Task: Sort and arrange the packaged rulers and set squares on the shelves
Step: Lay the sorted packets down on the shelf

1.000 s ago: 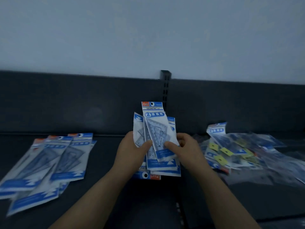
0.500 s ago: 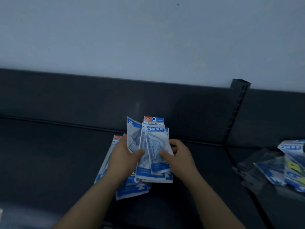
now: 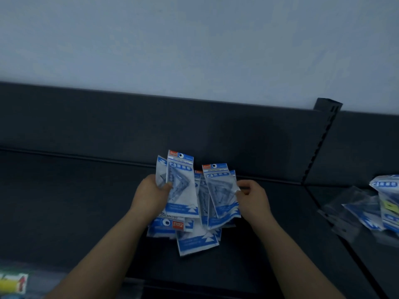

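shelving in dark grey fills the lower half of the view: a flat shelf (image 3: pixel 64 201) with a low back panel (image 3: pixel 108 121) behind it, and above that a pale blue-grey wall (image 3: pixel 172 50). a slotted post (image 3: pixel 323 137) stands at the right and parts this shelf from the next shelf (image 3: pixel 367 266). the light is dim.

the left hand (image 3: pixel 149 197) holds a fan of packets (image 3: pixel 182 190) upright over the middle of the shelf, its grip clamped on them with the thumb across the front one. the right hand (image 3: pixel 253 199) pinches the edge of a separate packet (image 3: pixel 220 190), grip closed on it, just beside the fan. each is a clear bag with a blue and white card, and a see-through triangle shows inside. under the hands a loose pile (image 3: pixel 196 240) of the same packets lies overlapping on the shelf, one turned upside down. on the next shelf, well apart to the right, lies a second heap (image 3: pixel 384 203), some with yellow tags. a yellow-labelled pack (image 3: pixel 13 283) shows blurred at the lower left corner.
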### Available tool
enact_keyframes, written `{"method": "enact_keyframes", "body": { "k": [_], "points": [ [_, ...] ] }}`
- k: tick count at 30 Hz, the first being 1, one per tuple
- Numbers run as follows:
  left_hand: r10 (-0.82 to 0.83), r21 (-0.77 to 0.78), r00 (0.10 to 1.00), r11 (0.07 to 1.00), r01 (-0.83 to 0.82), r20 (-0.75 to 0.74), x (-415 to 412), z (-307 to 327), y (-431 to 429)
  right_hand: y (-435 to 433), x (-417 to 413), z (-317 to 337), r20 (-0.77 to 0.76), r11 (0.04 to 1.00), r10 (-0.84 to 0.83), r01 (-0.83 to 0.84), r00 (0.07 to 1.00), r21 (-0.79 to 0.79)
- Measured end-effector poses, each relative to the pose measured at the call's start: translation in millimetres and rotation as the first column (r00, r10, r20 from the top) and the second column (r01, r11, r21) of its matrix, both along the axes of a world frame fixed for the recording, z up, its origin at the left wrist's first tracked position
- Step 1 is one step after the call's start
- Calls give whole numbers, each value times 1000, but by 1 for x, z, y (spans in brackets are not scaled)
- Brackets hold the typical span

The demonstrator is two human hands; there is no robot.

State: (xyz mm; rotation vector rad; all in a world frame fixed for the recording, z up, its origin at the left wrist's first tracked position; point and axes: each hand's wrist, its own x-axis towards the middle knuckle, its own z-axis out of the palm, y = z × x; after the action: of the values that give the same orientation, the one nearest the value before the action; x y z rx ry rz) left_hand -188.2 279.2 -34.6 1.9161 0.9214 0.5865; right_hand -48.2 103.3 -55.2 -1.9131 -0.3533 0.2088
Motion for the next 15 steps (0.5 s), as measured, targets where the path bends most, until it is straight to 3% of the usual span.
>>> {"method": "enact_keyframes", "body": {
  "k": [4, 9, 12, 15],
  "points": [
    [-55, 17, 997, 998, 56, -62, 4, 2, 1, -3, 2, 2, 23, 998, 6, -5, 1000, -59],
    [-88, 93, 980, 990, 106, -180, 8, -3, -6, -6, -3, -2, 136, 962, 116, -77, 984, -260],
    [-32, 307, 959, 944, 121, -281, 7, -3, -11, -9, -6, 2, 201, 926, 189, -107, 961, -361],
    [-38, 430, 968, 891, 145, -247, 10, 3, -22, -16, -10, 6, 294, 905, 239, -103, 925, -413]
  ]
}}
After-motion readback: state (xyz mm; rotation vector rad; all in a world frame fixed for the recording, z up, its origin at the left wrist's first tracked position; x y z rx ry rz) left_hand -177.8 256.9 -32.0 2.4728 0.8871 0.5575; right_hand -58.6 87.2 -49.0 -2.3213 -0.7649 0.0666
